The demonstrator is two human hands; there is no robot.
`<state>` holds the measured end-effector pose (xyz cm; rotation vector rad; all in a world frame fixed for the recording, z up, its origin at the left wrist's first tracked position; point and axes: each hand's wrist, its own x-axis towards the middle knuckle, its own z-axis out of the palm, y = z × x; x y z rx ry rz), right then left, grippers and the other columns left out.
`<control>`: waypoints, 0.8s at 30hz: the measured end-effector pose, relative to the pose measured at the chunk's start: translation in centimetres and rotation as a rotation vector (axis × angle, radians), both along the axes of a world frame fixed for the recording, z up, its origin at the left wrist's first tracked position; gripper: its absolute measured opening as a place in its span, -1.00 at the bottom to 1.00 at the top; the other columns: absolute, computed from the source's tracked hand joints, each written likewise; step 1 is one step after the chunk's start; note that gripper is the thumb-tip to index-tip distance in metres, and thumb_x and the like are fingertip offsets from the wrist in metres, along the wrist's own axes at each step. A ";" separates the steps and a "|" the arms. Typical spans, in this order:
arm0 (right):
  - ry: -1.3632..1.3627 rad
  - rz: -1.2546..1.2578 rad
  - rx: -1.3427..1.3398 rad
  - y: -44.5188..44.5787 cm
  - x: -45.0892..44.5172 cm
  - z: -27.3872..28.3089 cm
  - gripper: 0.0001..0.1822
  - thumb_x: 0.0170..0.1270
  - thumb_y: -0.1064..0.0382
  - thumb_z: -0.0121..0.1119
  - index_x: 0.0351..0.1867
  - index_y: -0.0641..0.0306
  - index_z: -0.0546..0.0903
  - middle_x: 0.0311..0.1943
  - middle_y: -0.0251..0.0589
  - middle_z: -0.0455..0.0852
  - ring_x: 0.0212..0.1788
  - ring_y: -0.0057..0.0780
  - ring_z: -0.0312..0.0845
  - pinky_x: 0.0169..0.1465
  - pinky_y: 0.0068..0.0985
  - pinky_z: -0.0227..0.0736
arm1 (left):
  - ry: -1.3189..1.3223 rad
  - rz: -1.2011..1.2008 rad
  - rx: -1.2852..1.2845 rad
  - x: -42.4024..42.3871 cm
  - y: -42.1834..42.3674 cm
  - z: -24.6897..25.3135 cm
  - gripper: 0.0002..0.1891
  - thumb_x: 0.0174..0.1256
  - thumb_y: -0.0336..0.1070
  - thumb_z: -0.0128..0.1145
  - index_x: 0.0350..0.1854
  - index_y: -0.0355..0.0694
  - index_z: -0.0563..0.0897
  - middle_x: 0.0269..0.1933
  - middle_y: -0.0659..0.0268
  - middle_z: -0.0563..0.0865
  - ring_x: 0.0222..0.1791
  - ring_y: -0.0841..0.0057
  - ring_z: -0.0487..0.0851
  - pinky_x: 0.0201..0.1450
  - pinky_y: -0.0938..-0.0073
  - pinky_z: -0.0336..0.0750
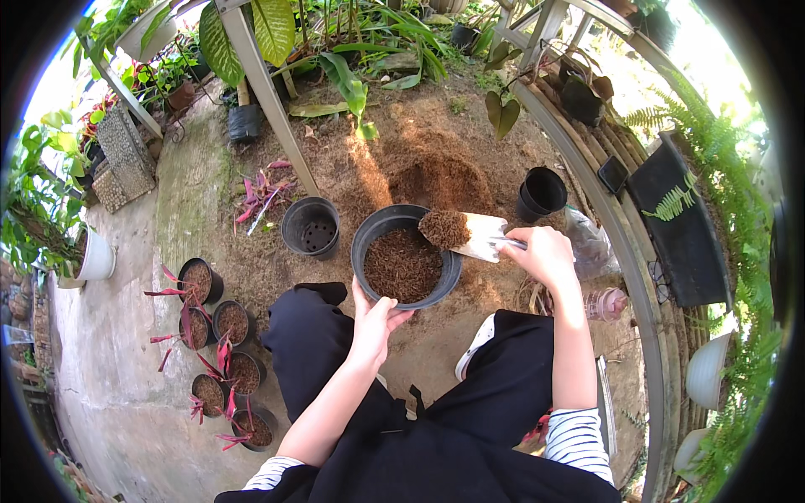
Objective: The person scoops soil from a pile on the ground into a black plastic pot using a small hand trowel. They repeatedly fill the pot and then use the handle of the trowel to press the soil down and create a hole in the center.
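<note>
My left hand (375, 319) grips the near rim of a round black plastic pot (407, 217). Brown, fibrous potting mix (402, 267) partly fills that pot. In my right hand (541, 254) is the handle of a metal hand trowel (487, 236), its blade reaching over the pot's right rim. A heap of the same mix (445, 229) lies on the blade. Beyond the pot, a mound of loose brown mix (440, 170) with a hollow in it covers the ground.
Black pots stand left (310, 226) and right (542, 192) of the held one. Several small potted red-leaved plants (234, 324) cluster at left, near cut red leaves (258, 195). A metal post (270, 94) rises ahead. At right are a plastic bag (590, 242), a clear container (605, 305) and a phone (612, 174).
</note>
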<state>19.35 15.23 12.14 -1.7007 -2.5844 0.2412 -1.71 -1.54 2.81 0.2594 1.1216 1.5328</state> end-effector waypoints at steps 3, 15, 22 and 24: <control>0.054 0.000 0.049 0.3 0.6 -0.6 -0.67 0.05 -0.13 0.30 -0.24 -0.06 0.77 -0.42 -0.19 0.76 -0.30 -0.21 0.70 -0.17 -0.31 0.54 | -0.012 -0.005 0.000 -0.1 -0.1 -0.2 -0.19 0.22 -0.51 -0.09 0.47 0.10 -0.14 0.27 0.09 0.37 0.09 0.22 0.61 0.15 0.15 0.53; 0.075 0.031 -0.011 0.3 0.7 -0.6 -0.68 0.03 -0.11 0.32 -0.25 -0.05 0.77 -0.41 -0.19 0.76 -0.28 -0.21 0.69 -0.15 -0.31 0.54 | 0.005 0.002 -0.021 -0.6 -0.4 0.1 -0.18 0.22 -0.53 -0.09 0.48 0.10 -0.17 0.23 0.10 0.40 0.04 0.25 0.63 0.09 0.20 0.56; 0.074 0.025 -0.018 0.3 1.0 -0.9 -0.67 0.03 -0.10 0.32 -0.23 -0.05 0.77 -0.40 -0.18 0.76 -0.27 -0.21 0.70 -0.14 -0.32 0.54 | 0.012 0.012 -0.008 -0.7 -0.3 0.0 -0.17 0.23 -0.53 -0.09 0.48 0.09 -0.18 0.23 0.08 0.40 0.03 0.26 0.63 0.09 0.21 0.57; 0.037 0.010 -0.032 0.4 0.8 -0.7 -0.67 0.03 -0.10 0.33 -0.22 -0.05 0.77 -0.39 -0.18 0.76 -0.27 -0.21 0.70 -0.13 -0.32 0.53 | 0.016 0.009 -0.019 -0.6 -0.3 0.0 -0.18 0.23 -0.53 -0.09 0.48 0.10 -0.18 0.23 0.09 0.40 0.04 0.26 0.63 0.09 0.22 0.57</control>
